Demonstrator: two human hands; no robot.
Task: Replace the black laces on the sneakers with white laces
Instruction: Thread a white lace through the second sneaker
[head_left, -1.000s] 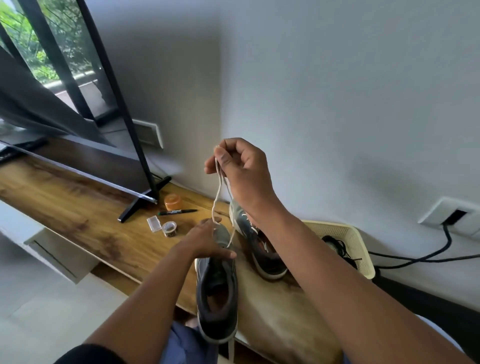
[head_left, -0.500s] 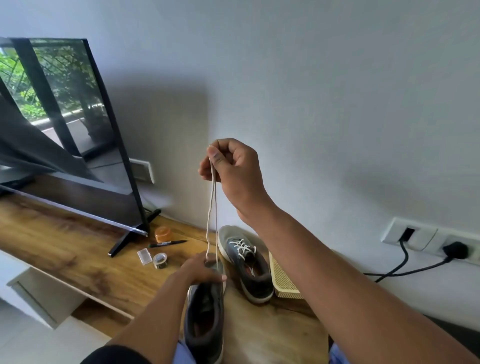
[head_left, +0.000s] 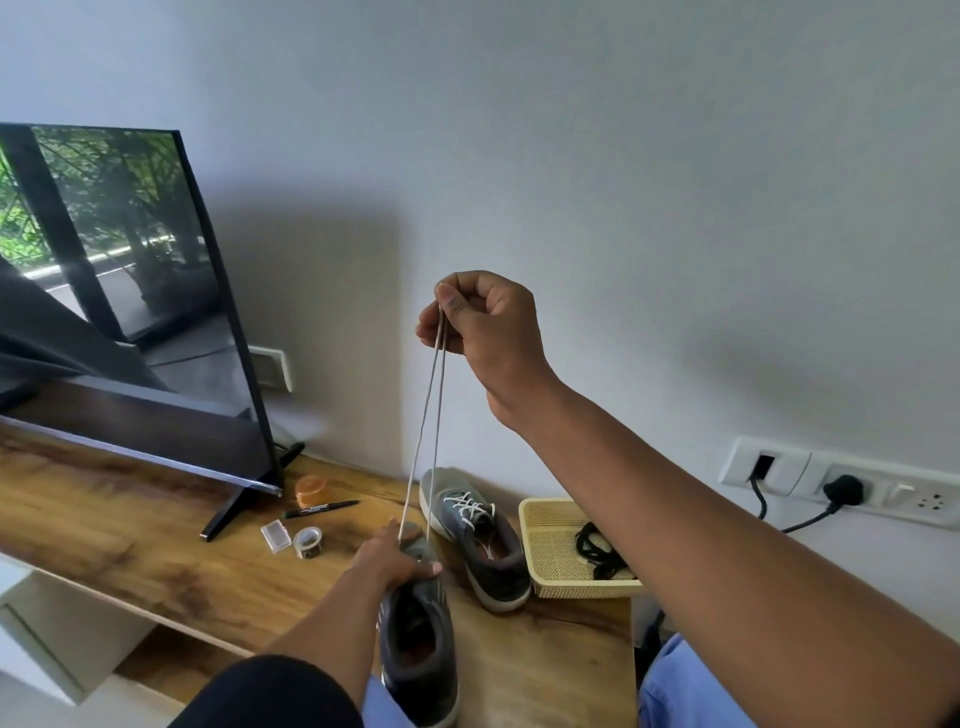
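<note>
A wooden bench (head_left: 130, 525) ran along a pale wall (head_left: 623, 156). A flat-screen television (head_left: 119, 291) stood on the left part of the bench on a black foot (head_left: 234, 512), its dark screen reflecting greenery. Just beside that foot, toward the back edge, sat a small orange cap (head_left: 310, 489), and a black pen (head_left: 321, 510) lay in front of it. Nearer the front edge lay a small clear plastic box (head_left: 276, 536), with a roll of tape (head_left: 308, 542) just beside it. A socket plate (head_left: 270, 368) was fixed to the wall behind the television. A switch-and-socket panel (head_left: 841, 488) on the wall at right held two black plugs with cables.
</note>
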